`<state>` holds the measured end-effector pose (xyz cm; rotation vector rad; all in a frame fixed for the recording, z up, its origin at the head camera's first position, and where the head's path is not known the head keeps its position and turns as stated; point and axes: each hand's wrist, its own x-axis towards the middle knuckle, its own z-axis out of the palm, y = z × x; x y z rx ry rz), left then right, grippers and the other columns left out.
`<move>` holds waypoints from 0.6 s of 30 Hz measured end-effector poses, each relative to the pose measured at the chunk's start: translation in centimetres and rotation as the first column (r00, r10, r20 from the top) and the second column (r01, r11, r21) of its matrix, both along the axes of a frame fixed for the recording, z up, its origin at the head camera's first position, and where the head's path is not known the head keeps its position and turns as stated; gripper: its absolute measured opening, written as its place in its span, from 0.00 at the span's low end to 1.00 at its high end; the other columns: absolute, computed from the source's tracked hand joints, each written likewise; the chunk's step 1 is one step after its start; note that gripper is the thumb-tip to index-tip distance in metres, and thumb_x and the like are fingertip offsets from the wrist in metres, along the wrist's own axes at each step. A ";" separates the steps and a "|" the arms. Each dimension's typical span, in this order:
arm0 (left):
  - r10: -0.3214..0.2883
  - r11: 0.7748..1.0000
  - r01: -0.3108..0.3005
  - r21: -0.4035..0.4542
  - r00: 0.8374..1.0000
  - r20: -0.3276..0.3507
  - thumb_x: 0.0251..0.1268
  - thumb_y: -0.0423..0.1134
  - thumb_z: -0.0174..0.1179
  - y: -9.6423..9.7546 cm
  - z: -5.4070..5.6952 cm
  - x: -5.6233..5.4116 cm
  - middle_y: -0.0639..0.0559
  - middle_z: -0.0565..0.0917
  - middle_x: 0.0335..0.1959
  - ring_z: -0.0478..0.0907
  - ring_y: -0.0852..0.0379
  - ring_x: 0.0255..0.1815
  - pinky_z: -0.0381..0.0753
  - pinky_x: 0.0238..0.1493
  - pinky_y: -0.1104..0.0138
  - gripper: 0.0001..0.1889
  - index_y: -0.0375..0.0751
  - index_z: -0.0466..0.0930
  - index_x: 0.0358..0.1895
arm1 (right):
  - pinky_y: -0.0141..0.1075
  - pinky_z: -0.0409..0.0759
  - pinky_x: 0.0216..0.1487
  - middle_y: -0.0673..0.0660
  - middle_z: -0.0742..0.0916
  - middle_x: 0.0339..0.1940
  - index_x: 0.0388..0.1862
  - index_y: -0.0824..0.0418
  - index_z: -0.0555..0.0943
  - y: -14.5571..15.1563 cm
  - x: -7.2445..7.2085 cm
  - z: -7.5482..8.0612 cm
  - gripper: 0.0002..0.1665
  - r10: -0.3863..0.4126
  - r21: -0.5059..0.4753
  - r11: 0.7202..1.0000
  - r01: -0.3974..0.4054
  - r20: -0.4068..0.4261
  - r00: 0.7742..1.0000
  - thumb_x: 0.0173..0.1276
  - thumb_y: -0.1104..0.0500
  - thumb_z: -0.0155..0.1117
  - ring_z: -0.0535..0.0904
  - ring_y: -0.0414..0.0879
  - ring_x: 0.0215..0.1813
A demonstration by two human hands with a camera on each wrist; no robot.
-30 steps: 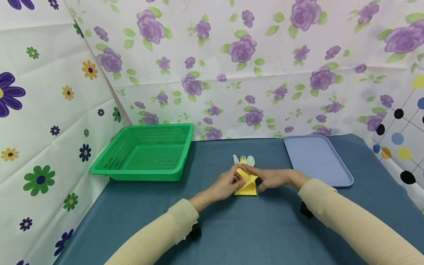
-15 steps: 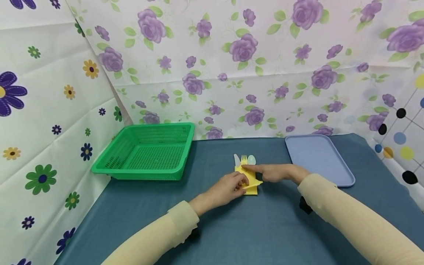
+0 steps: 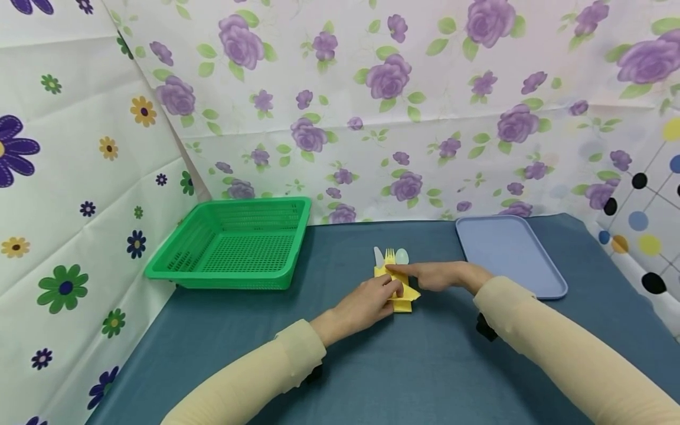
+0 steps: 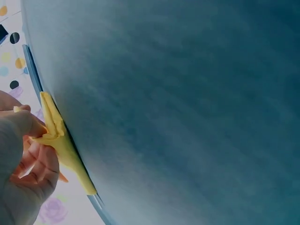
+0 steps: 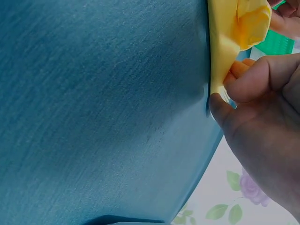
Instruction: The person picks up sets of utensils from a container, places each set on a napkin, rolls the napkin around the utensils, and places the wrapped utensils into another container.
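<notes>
A folded yellow napkin (image 3: 379, 271) lies on the table around cutlery. The tops of a white knife (image 3: 378, 256), a yellow fork (image 3: 390, 255) and a pale spoon (image 3: 402, 257) stick out of its far end; their handles are hidden. My left hand (image 3: 366, 304) pinches a raised fold of the napkin (image 4: 54, 124) between thumb and fingers. From the right, my right hand (image 3: 438, 276) presses the napkin's upper part with an extended index finger. In the right wrist view, the thumb of the right hand (image 5: 267, 112) is down at the napkin's edge (image 5: 222, 51).
An empty green basket (image 3: 228, 275) stands at the back left. At the back right lies a pale blue tray (image 3: 512, 257). A dark blue cloth (image 3: 414, 372) covers the table, and flowered sheets (image 3: 350, 71) hang behind and at the sides.
Both hands were close together at the napkin's top. The left hand moved down and right along the napkin, drawing a fold across it, while the right index finger stayed near the top.
</notes>
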<state>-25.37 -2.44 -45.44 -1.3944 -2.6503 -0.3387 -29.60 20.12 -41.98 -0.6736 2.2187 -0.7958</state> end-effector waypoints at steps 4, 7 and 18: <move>-0.025 0.999 0.024 -0.030 0.999 -0.024 0.73 0.33 0.65 0.1 0.1 0.1 0.54 0.78 0.42 0.74 0.62 0.37 0.76 0.40 0.73 0.09 0.47 0.81 0.51 | 0.63 0.50 0.80 0.63 0.54 0.87 0.88 0.51 0.49 -0.1 0.1 0.1 0.54 0.002 0.005 1.000 -0.002 0.001 1.000 0.63 0.81 0.32 0.46 0.64 0.85; -0.052 0.998 0.052 -0.026 0.998 -0.028 0.72 0.32 0.66 0.3 0.2 0.1 0.53 0.81 0.44 0.77 0.62 0.41 0.78 0.43 0.75 0.10 0.46 0.84 0.52 | 0.63 0.50 0.80 0.64 0.55 0.86 0.88 0.51 0.50 -0.1 0.1 0.1 0.53 -0.004 0.020 1.000 0.004 -0.011 1.000 0.64 0.80 0.32 0.47 0.64 0.85; -0.087 0.994 0.083 -0.074 0.994 -0.062 0.74 0.33 0.65 0.5 0.1 0.1 0.55 0.84 0.52 0.81 0.60 0.53 0.81 0.52 0.74 0.11 0.48 0.89 0.55 | 0.62 0.52 0.80 0.65 0.55 0.86 0.88 0.52 0.49 -0.3 0.4 0.2 0.51 -0.008 0.041 0.999 0.009 -0.023 1.000 0.67 0.79 0.31 0.48 0.64 0.85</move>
